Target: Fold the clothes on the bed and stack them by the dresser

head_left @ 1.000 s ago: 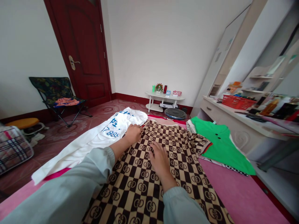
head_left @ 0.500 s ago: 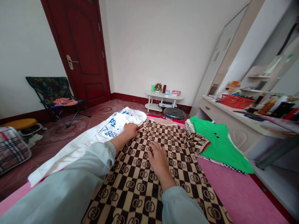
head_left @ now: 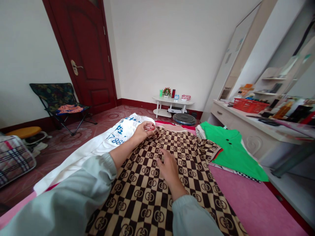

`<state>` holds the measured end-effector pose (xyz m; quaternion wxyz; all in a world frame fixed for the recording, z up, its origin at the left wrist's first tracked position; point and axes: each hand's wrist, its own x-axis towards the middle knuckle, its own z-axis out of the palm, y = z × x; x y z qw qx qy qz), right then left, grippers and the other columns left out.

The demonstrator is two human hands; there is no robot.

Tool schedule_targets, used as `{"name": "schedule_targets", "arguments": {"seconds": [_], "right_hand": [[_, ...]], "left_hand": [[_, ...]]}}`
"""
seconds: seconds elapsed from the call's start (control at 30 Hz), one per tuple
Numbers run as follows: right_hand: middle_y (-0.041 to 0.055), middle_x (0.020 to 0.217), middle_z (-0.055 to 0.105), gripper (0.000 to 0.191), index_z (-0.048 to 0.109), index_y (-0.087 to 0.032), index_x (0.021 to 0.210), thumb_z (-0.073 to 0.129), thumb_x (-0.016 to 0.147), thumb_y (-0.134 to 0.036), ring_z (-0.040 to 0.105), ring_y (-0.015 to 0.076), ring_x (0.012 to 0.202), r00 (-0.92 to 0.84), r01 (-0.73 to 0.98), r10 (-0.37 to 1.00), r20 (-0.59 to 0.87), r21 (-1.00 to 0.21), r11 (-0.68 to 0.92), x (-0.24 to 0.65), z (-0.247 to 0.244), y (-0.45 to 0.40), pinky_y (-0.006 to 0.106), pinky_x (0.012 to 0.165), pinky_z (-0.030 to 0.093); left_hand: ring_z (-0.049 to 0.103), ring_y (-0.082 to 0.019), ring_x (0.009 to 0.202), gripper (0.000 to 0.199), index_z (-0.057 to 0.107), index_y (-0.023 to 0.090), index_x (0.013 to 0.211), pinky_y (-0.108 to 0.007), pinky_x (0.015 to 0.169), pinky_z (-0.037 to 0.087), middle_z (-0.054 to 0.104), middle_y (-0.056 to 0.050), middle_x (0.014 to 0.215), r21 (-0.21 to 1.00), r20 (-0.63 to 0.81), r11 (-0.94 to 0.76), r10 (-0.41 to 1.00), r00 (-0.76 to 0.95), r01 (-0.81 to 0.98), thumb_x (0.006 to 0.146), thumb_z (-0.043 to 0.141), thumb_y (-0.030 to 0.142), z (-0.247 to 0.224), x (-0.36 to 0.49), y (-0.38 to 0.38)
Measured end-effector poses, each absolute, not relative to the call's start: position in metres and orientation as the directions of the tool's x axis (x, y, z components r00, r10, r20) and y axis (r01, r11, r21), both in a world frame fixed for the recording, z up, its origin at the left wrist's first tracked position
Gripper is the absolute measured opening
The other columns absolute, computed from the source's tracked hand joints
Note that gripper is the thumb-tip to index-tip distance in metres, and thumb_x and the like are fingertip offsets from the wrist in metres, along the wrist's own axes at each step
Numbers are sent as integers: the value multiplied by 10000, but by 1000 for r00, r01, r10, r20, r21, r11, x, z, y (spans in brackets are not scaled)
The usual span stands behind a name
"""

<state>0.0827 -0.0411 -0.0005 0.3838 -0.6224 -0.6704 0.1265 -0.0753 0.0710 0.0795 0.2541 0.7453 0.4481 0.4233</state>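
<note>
left hand: the left hand point(head_left: 144, 129), just above the middle of the frame, has its thumb and fingers drawn together, pinched on the sleeve edge of the checked shirt, where a bit of red trim shows.
right hand: the right hand point(head_left: 168, 165), near the centre of the frame, has its fingers apart and slightly curled over the front of the shirt; whether the fingertips press on the cloth, i cannot tell.
checked shirt: the checked shirt point(head_left: 152, 183), brown and tan with a ringed print, lies spread from the centre down to the bottom edge, collar toward the top of the frame.
white garment: the white garment point(head_left: 81, 155), with blue lettering, lies left of centre, just beside the shirt and partly behind the left forearm.
green garment: the green garment point(head_left: 236, 147), with dark buttons, lies at the right, next to the shirt's other sleeve.
pink cover: the pink cover point(head_left: 253, 200) is under the clothes, bare at the lower right.
room: the folding chair point(head_left: 59, 98) stands at the left, the dark red door point(head_left: 83, 55) at the upper left, the small white table point(head_left: 172, 101) above centre, and the red basket point(head_left: 249, 105) on the dresser point(head_left: 246, 127) at the right.
</note>
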Motion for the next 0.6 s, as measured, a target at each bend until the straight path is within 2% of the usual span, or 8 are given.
{"name": "schedule_targets", "arguments": {"seconds": [0.07, 0.13, 0.23, 0.33, 0.4, 0.5, 0.6], "right_hand": [[64, 1229, 609, 471, 486, -217, 1285, 481, 820, -294, 543, 232, 1147, 141, 638, 920, 365, -744, 197, 84, -2, -38, 418, 1007, 390], [67, 1163, 641, 479, 438, -199, 1305, 446, 835, -288, 609, 202, 1027, 212, 531, 907, 363, -822, 206, 86, -4, -35, 377, 935, 444], [71, 1104, 657, 484, 416, -187, 1315, 427, 848, -316, 640, 183, 892, 243, 482, 905, 348, -853, 198, 87, -4, -34, 339, 838, 482], [92, 1221, 591, 525, 401, -198, 1347, 439, 842, -336, 636, 185, 887, 222, 542, 905, 363, -818, 195, 86, 0, -37, 345, 840, 476], [99, 1318, 518, 568, 366, -219, 1382, 450, 831, -331, 638, 182, 871, 208, 578, 907, 367, -794, 188, 84, 5, -40, 354, 842, 473], [87, 1374, 467, 631, 315, -261, 1418, 472, 809, -313, 644, 178, 836, 181, 614, 923, 339, -772, 163, 82, 10, -40, 353, 799, 482], [92, 1346, 496, 687, 335, -269, 1417, 535, 760, -296, 646, 198, 840, 183, 661, 937, 299, -742, 108, 84, 12, -30, 367, 817, 472]], "left_hand": [[611, -182, 985, 394, 558, 124, 1136, -322, 870, 487, 650, -98, 1094, 806, 398, -519, 830, 390, 283, 767, 619, 249, 84, -73, 51], [606, -191, 1000, 352, 605, 127, 1085, -333, 889, 479, 664, -89, 1075, 810, 355, -521, 801, 482, 271, 764, 628, 268, 84, -79, 28], [619, -188, 942, 328, 630, 152, 1065, -319, 859, 484, 677, -65, 1030, 732, 278, -501, 838, 469, 461, 769, 611, 292, 80, -106, -4], [611, -204, 943, 417, 606, 218, 1139, -312, 841, 471, 651, -46, 1091, 498, 228, -447, 894, 385, 743, 737, 620, 328, 74, -144, -34], [611, -213, 933, 523, 549, 251, 1225, -303, 803, 465, 637, -44, 1122, 352, 163, -360, 933, 322, 864, 719, 623, 363, 70, -169, -53], [624, -210, 850, 579, 502, 246, 1274, -284, 696, 447, 671, -36, 1006, 255, 34, -233, 972, 232, 939, 724, 596, 399, 68, -195, -79], [618, -199, 725, 499, 556, 251, 1190, -267, 587, 383, 681, 0, 803, 228, -52, -147, 985, 163, 962, 719, 583, 415, 68, -209, -100]]}}
